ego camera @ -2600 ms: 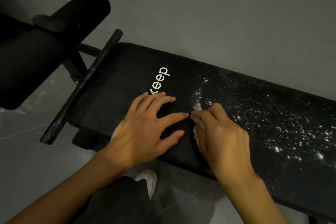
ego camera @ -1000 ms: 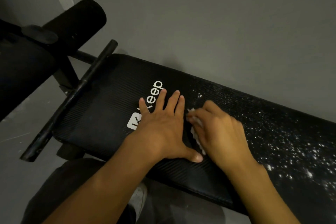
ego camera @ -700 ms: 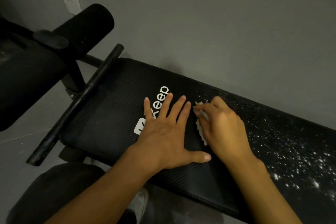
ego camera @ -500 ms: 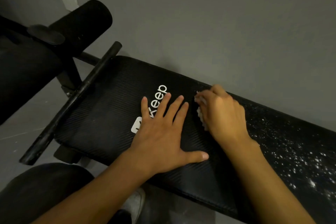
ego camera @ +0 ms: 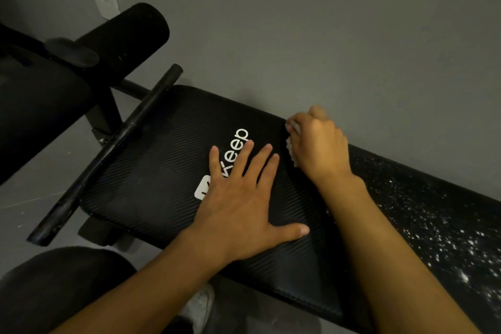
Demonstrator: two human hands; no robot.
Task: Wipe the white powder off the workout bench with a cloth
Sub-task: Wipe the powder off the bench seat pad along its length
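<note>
Left hand (ego camera: 238, 209) nearest me: fingers straight and spread, palm flat on the workout bench (ego camera: 151, 171) over the logo, holding nothing. Just right of its fingertips, right hand (ego camera: 320, 144) is curled round the cloth (ego camera: 292, 144), pressing it on the pad at the far edge by the wall. White powder (ego camera: 447, 238) lies right of my right fingers, speckled along the bench's long axis, which runs left-right, so I'd sweep rightward, right hand being nearer; count: one bench, one cloth, two hands, one dusted stretch, specks uncountable.
</note>
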